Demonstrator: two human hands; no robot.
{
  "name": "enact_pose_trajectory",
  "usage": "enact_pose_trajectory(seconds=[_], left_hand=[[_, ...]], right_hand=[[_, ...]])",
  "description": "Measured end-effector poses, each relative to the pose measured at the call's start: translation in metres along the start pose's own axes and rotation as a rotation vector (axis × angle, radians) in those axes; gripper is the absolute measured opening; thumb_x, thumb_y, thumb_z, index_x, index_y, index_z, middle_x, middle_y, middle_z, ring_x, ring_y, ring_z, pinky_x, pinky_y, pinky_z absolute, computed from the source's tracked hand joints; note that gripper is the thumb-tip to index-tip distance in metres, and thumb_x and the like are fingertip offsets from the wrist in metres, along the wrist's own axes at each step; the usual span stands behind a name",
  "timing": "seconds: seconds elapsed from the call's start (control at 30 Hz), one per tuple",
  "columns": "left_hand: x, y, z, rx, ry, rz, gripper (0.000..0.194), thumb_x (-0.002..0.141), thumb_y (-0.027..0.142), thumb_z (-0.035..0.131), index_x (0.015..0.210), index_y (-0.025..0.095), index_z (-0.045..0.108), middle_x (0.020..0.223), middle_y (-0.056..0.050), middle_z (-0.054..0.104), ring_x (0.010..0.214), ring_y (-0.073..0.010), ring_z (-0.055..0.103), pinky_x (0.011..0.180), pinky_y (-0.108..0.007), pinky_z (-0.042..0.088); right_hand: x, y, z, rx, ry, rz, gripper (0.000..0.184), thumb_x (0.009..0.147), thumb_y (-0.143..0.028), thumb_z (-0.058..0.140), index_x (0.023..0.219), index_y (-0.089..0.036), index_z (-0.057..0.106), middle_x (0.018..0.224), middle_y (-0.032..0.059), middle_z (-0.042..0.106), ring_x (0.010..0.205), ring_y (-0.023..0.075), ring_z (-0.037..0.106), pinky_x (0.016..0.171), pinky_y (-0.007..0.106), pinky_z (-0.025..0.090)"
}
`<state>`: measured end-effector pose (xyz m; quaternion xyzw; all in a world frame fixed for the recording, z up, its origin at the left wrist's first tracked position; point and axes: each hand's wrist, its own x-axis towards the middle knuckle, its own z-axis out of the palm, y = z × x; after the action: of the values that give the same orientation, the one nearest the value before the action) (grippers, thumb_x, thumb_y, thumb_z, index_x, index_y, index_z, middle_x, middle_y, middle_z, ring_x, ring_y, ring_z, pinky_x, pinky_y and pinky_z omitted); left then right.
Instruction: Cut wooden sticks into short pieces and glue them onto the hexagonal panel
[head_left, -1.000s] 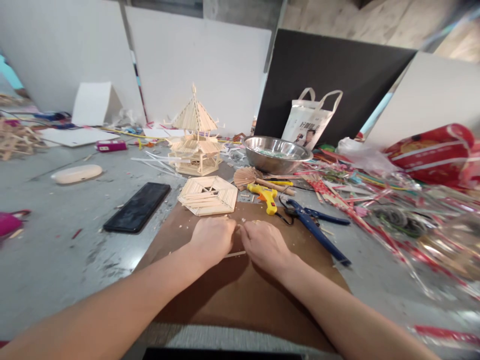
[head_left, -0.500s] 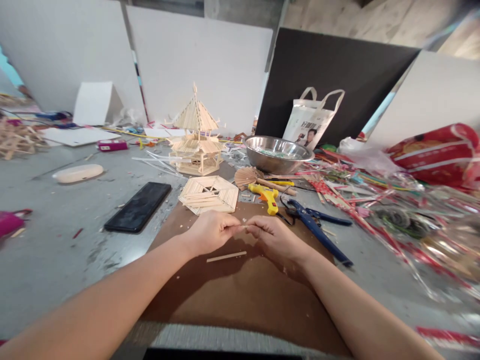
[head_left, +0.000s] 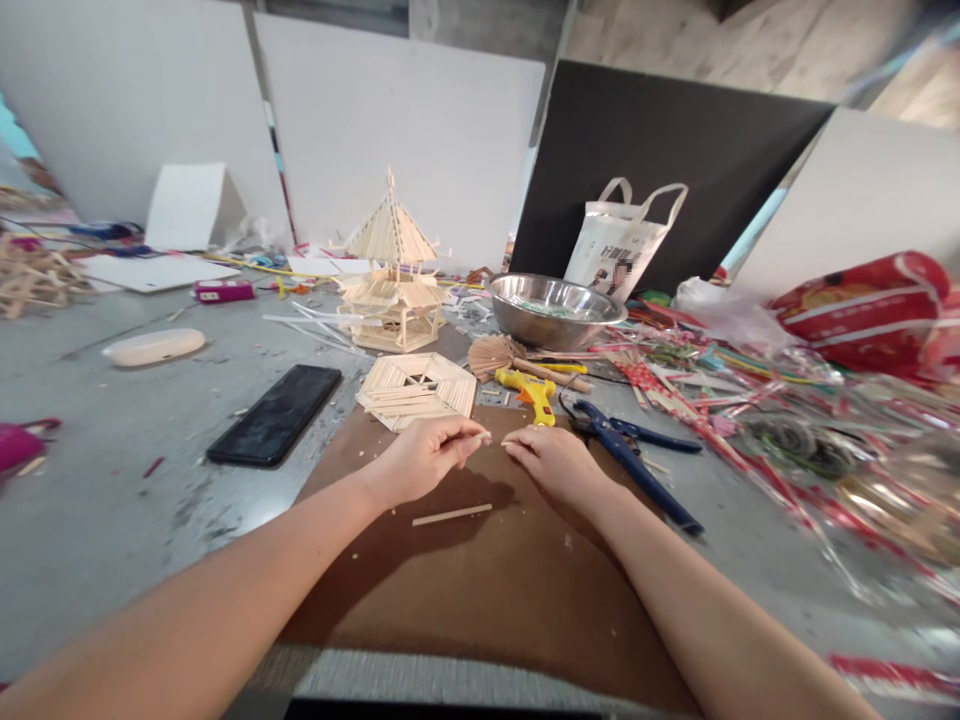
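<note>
My left hand [head_left: 420, 460] is pinched over the brown board [head_left: 450, 600], with a tiny pale bit at its fingertips that I cannot make out. Just across a small gap, my right hand [head_left: 559, 462] has its thumb and fingers pressed together; what they hold, if anything, is too small to name. A thin wooden stick [head_left: 451, 515] lies on the board below both hands. Beyond my left hand sits a flat hexagonal panel of wooden sticks [head_left: 420, 390]. The yellow glue gun [head_left: 534, 392] lies behind my right hand, and blue-handled cutters [head_left: 637, 460] rest to its right.
A stick-built pagoda model [head_left: 394, 270] stands at the back, beside a steel bowl [head_left: 555, 308] and a white bag [head_left: 619, 245]. On the left lie a black phone [head_left: 275, 415] and a white oval case [head_left: 154, 347]. Red wrappers and plastic strips [head_left: 750, 400] clutter the right.
My hands were together at the fingertips and have moved slightly apart. The left fingers have lifted and loosened a little. The stick on the board has not moved.
</note>
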<state>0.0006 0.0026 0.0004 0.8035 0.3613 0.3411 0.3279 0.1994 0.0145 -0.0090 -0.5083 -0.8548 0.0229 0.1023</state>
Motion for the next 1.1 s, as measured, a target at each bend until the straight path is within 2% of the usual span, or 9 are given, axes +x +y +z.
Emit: enact_pose_trajectory(seconds=[0.13,0.47,0.6,0.7,0.83,0.93,1.1], left_hand=[[0.001,-0.002,0.002,-0.076,0.009,0.008,0.023,0.079,0.027,0.037,0.087,0.012,0.053,0.065,-0.001,0.056,0.063,-0.0083,0.049,0.063,-0.021,0.039],[0.002,-0.001,0.005,-0.150,0.006,-0.048,0.023,0.076,0.031,0.043,0.083,0.013,0.055,0.066,-0.001,0.057,0.056,-0.0067,0.045,0.053,-0.018,0.036],[0.002,-0.004,0.005,-0.200,0.022,-0.061,0.025,0.075,0.034,0.044,0.084,0.014,0.056,0.063,0.000,0.055,0.051,-0.0058,0.042,0.049,-0.018,0.034],[0.002,-0.005,0.004,-0.287,0.062,-0.127,0.029,0.076,0.038,0.040,0.085,0.015,0.056,0.058,0.002,0.050,0.046,-0.0049,0.037,0.044,-0.018,0.030],[0.003,-0.004,0.002,-0.354,0.140,-0.177,0.031,0.078,0.040,0.037,0.082,0.014,0.054,0.050,0.004,0.039,0.046,-0.0052,0.033,0.044,-0.017,0.027],[0.004,-0.003,0.002,-0.371,0.131,-0.203,0.032,0.077,0.041,0.038,0.083,0.014,0.053,0.051,0.005,0.035,0.046,-0.0050,0.030,0.043,-0.017,0.025],[0.003,-0.003,0.003,-0.365,0.121,-0.224,0.034,0.076,0.043,0.038,0.083,0.013,0.053,0.052,0.005,0.034,0.046,-0.0048,0.028,0.043,-0.018,0.023]], right_hand=[[-0.001,0.000,0.000,-0.028,0.013,0.045,0.029,0.081,-0.031,0.034,0.098,-0.023,0.056,0.093,0.0032,0.060,0.087,0.0143,0.053,0.074,0.025,0.037],[-0.001,-0.003,-0.008,-0.116,0.134,0.091,0.028,0.080,-0.030,0.033,0.094,-0.023,0.056,0.091,0.0023,0.058,0.086,0.0142,0.050,0.076,0.025,0.035],[0.000,0.014,-0.018,-0.258,0.144,0.278,0.030,0.077,-0.034,0.036,0.096,-0.022,0.056,0.097,0.0051,0.057,0.090,0.0194,0.049,0.076,0.031,0.034],[-0.001,0.032,-0.030,-0.371,0.083,0.479,0.038,0.072,-0.045,0.039,0.096,-0.020,0.055,0.101,0.0095,0.054,0.094,0.0262,0.046,0.073,0.037,0.035],[-0.007,0.050,-0.045,-0.315,-0.138,0.690,0.045,0.066,-0.054,0.041,0.090,-0.019,0.056,0.096,0.0112,0.056,0.087,0.0272,0.051,0.064,0.036,0.038],[-0.013,0.060,-0.053,-0.280,-0.275,0.742,0.042,0.059,-0.052,0.049,0.086,-0.020,0.055,0.095,0.0097,0.057,0.085,0.0275,0.052,0.062,0.035,0.038],[-0.019,0.075,-0.057,-0.273,-0.365,0.740,0.040,0.057,-0.046,0.054,0.087,-0.020,0.055,0.099,0.0096,0.056,0.089,0.0257,0.052,0.066,0.034,0.039]])
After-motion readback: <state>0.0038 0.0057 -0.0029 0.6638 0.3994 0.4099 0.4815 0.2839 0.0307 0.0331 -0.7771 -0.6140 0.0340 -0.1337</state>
